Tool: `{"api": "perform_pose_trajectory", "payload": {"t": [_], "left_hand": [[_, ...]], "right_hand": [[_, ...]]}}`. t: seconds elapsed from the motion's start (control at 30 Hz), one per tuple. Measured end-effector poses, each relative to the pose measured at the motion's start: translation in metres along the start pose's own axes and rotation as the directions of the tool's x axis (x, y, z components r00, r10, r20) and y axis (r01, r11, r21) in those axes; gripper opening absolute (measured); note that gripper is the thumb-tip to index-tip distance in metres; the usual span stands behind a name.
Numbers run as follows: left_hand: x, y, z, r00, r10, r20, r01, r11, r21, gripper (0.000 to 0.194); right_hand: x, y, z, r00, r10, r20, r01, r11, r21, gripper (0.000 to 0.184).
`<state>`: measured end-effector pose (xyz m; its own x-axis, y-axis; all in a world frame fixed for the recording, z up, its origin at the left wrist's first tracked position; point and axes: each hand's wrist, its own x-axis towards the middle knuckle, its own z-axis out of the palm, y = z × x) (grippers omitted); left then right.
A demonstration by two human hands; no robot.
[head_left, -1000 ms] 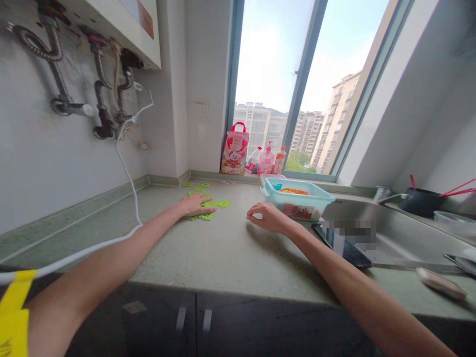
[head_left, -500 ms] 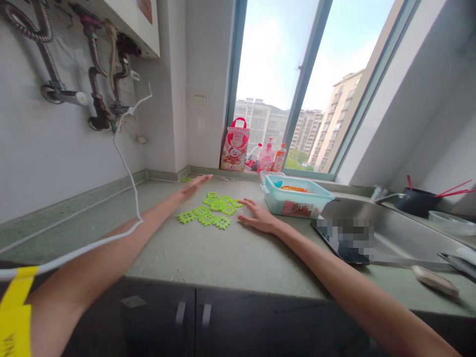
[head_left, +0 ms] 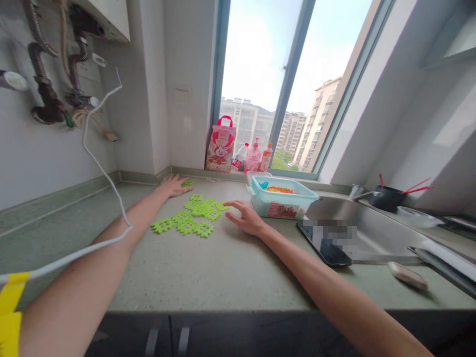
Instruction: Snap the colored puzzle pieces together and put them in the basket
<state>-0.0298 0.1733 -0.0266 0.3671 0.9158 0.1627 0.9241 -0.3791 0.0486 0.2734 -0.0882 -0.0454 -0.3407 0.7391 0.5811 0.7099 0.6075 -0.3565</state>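
Observation:
Several bright green plastic interlocking pieces with notched edges and square openings lie in a loose cluster on the counter. One more green piece sits apart at the back, near the wall. My left hand is spread beside that lone piece, fingers pointing at it; I cannot tell whether they touch it. Close to the cluster's right edge is my right hand, its fingers apart and thumb stretched forward. An index fingertip reaches the rightmost piece, perhaps touching it. Neither hand holds anything.
Right of the cluster stands a pale blue tub with orange and yellow pieces inside. A phone lies by the sink. A white cable crosses my left arm. Bottles and a pink bag line the windowsill.
My left hand has moved left across the back of the counter and spread its fingers beside the lone piece. My right hand stays by the cluster. The view has turned a little right.

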Motion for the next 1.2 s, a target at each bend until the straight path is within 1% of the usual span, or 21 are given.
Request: {"api": "perform_pose_trajectory", "payload": {"t": [0.1, 0.13, 0.2, 0.27, 0.4, 0.5, 0.57, 0.6, 0.7, 0.8, 0.87, 0.93, 0.97, 1.0, 1.03, 1.07, 1.1, 1.13, 1.17, 1.2], "left_hand": [[0.006, -0.001, 0.001, 0.993, 0.023, 0.117, -0.015, 0.997, -0.072, 0.085], [0.004, -0.001, 0.002, 0.990, 0.039, 0.136, -0.027, 0.996, -0.090, 0.082], [-0.005, 0.001, 0.002, 0.987, 0.086, 0.136, -0.070, 0.991, -0.115, 0.077], [-0.022, 0.005, 0.001, 0.981, 0.142, 0.130, -0.124, 0.983, -0.138, 0.075], [-0.063, 0.022, -0.005, 0.962, 0.240, 0.134, -0.217, 0.962, -0.168, 0.075], [-0.092, 0.036, -0.010, 0.951, 0.279, 0.133, -0.255, 0.952, -0.170, 0.078], [-0.108, 0.044, -0.014, 0.948, 0.286, 0.135, -0.263, 0.950, -0.169, 0.081], [-0.114, 0.047, -0.015, 0.947, 0.290, 0.139, -0.266, 0.949, -0.170, 0.082], [-0.129, 0.057, -0.015, 0.942, 0.301, 0.148, -0.274, 0.946, -0.176, 0.084], [-0.138, 0.069, -0.011, 0.941, 0.305, 0.148, -0.279, 0.944, -0.175, 0.082], [-0.143, 0.077, -0.012, 0.945, 0.309, 0.109, -0.288, 0.942, -0.174, 0.081], [-0.147, 0.083, -0.020, 0.944, 0.330, 0.023, -0.322, 0.933, -0.162, 0.082], [-0.148, 0.085, -0.027, 0.936, 0.351, -0.019, -0.350, 0.924, -0.154, 0.082], [-0.150, 0.085, -0.036, 0.928, 0.371, -0.042, -0.373, 0.916, -0.146, 0.083], [-0.152, 0.083, -0.046, 0.921, 0.389, -0.034, -0.390, 0.909, -0.146, 0.082], [-0.154, 0.080, -0.056, 0.918, 0.396, 0.023, -0.388, 0.909, -0.151, 0.082], [-0.155, 0.075, -0.066, 0.919, 0.374, 0.122, -0.355, 0.923, -0.148, 0.081], [-0.157, 0.070, -0.076, 0.911, 0.347, 0.222, -0.325, 0.937, -0.130, 0.079], [-0.158, 0.065, -0.084, 0.895, 0.325, 0.306, -0.309, 0.946, -0.103, 0.076], [-0.159, 0.059, -0.090, 0.884, 0.302, 0.357, -0.297, 0.952, -0.071, 0.074]], "right_hand": [[0.001, 0.001, 0.000, 1.000, -0.012, -0.011, 0.012, 1.000, -0.010, 0.030], [0.001, 0.002, 0.000, 1.000, -0.020, -0.002, 0.020, 1.000, -0.014, 0.030], [0.001, 0.002, 0.001, 1.000, -0.026, 0.016, 0.026, 1.000, -0.017, 0.032], [0.000, 0.002, 0.002, 1.000, -0.013, 0.023, 0.013, 1.000, -0.020, 0.033], [0.002, 0.007, 0.005, 0.998, 0.033, 0.055, -0.029, 0.998, -0.057, 0.034], [0.009, 0.015, 0.011, 0.992, 0.080, 0.096, -0.070, 0.992, -0.105, 0.050], [0.014, 0.019, 0.016, 0.987, 0.110, 0.114, -0.093, 0.985, -0.143, 0.054], [0.017, 0.021, 0.017, 0.986, 0.123, 0.114, -0.104, 0.981, -0.163, 0.051], [0.018, 0.025, 0.016, 0.986, 0.136, 0.101, -0.113, 0.972, -0.208, 0.035], [0.011, 0.025, 0.005, 0.982, 0.140, 0.126, -0.113, 0.974, -0.196, 0.021], [0.005, 0.025, -0.006, 0.976, 0.141, 0.164, -0.114, 0.980, -0.162, 0.016], [0.001, 0.024, -0.016, 0.971, 0.132, 0.199, -0.103, 0.984, -0.148, 0.013], [0.000, 0.023, -0.020, 0.970, 0.128, 0.207, -0.096, 0.983, -0.157, 0.012], [0.000, 0.022, -0.023, 0.970, 0.129, 0.204, -0.093, 0.980, -0.176, 0.012], [0.000, 0.020, -0.026, 0.973, 0.131, 0.189, -0.093, 0.975, -0.201, 0.015], [0.001, 0.018, -0.027, 0.978, 0.130, 0.163, -0.091, 0.970, -0.226, 0.019], [0.003, 0.015, -0.028, 0.985, 0.118, 0.126, -0.085, 0.965, -0.248, 0.023], [0.004, 0.011, -0.028, 0.992, 0.093, 0.081, -0.069, 0.963, -0.260, 0.027], [0.006, 0.006, -0.027, 0.998, 0.051, 0.037, -0.040, 0.965, -0.260, 0.030], [0.008, 0.000, -0.026, 1.000, -0.002, -0.003, 0.001, 0.969, -0.247, 0.030]]}}
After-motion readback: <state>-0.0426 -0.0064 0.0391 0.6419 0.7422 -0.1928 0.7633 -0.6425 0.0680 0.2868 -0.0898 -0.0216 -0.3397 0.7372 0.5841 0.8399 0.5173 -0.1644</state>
